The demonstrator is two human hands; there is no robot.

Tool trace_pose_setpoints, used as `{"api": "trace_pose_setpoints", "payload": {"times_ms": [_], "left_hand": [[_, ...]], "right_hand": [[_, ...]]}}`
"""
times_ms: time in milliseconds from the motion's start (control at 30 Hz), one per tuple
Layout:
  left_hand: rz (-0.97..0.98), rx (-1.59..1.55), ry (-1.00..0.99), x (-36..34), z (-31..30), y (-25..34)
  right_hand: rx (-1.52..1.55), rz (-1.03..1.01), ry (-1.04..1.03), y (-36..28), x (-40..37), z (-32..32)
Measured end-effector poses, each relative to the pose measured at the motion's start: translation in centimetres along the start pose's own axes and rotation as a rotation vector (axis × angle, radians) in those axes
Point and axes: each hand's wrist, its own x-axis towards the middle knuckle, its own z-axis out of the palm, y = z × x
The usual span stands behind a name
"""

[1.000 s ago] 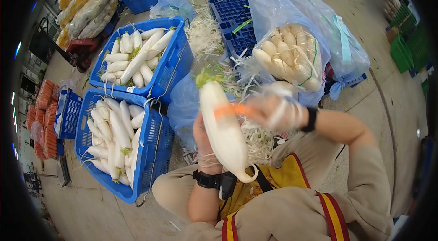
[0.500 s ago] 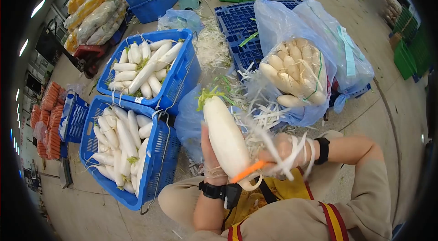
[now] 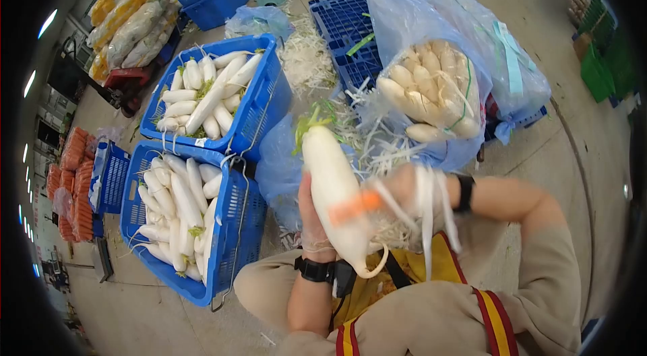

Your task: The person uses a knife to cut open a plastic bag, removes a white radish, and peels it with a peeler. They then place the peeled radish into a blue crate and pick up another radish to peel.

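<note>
Orange peeler [image 3: 355, 206] higher on radish [image 3: 330, 177]; blue crates [image 3: 232, 238] left, filled bag [image 3: 431, 90] beyond.

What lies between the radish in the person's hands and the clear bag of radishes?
In the head view, white peel strips lie heaped between the radish and the bag. The left hand grips the radish, the right hand the peeler.

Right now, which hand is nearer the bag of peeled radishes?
Right. The right hand, with the peeler, sits below the bag; the left hand is farther left, gripping a radish.
</note>
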Motion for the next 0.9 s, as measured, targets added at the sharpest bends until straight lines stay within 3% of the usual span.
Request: {"api": "trace_pose_setpoints", "payload": {"times_ms": [33,100,167,200,233,300,333,400,433,467,500,533,600,667,700,733,767,833,900], "left_hand": [[-0.001,-0.029,0.097,-0.1,1.0,-0.5],[-0.007,-0.062,0.189,0.0,1.7,-1.2],[-0.044,0.054,-0.008,0.3,1.5,-1.0],[-0.042,0.055,-0.008,0.5,1.4,-0.5],[-0.027,-0.030,0.007,0.5,1.2,-0.1],[-0.010,-0.120,0.026,0.6,0.3,0.4],[0.015,-0.095,-0.085,0.7,-0.7,0.5],[0.033,-0.074,-0.193,0.6,-0.9,0.1],[0.006,-0.101,-0.059,0.5,0.0,-0.3],[-0.015,-0.125,0.068,0.4,0.9,-0.5],[-0.017,-0.126,0.066,0.2,1.6,-0.8],[-0.021,-0.033,0.099,-0.1,2.1,-1.0],[-0.016,0.065,0.127,-0.1,2.1,-0.8],[0.043,0.075,-0.023,0.3,1.4,-0.4],[0.048,0.070,-0.018,0.1,1.2,-0.3],[0.040,0.009,-0.050,-0.1,0.9,-0.1],[0.030,-0.050,-0.084,-0.1,0.9,0.1],[-0.031,-0.094,0.004,-0.3,2.5,0.0],[-0.096,-0.133,0.086,-0.3,2.7,-0.5]], "right_hand": [[0.000,0.160,0.033,2.4,1.6,-0.3],[-0.105,0.156,0.175,7.5,4.7,-1.8],[-0.096,0.216,0.162,7.1,3.2,-2.2],[-0.087,0.268,0.146,6.2,2.7,-2.3],[0.205,-0.016,0.248,5.1,0.5,-0.7],[-0.157,-0.191,0.066,0.1,-1.5,-0.2],[0.009,-0.336,0.046,-0.8,-2.2,0.5],[-0.095,-0.150,0.059,-0.8,-1.2,1.0],[-0.120,-0.036,0.023,1.3,-0.4,1.4],[-0.194,0.025,0.133,2.7,1.3,0.0],[-0.328,0.247,0.116,4.1,3.3,-1.0],[-0.097,0.400,0.026,7.0,4.4,-2.3],[-0.104,0.277,0.079,4.7,4.3,-3.9],[-0.117,-0.090,0.307,3.7,2.4,-0.1],[-0.280,-0.020,-0.049,0.8,0.0,-0.9],[-0.120,-0.035,-0.190,-1.7,-0.9,-0.9],[0.035,-0.146,0.016,-3.0,-1.4,0.3],[-0.041,-0.111,0.128,-0.1,-0.4,1.3],[-0.180,0.317,0.067,2.1,2.8,-1.7]]}}
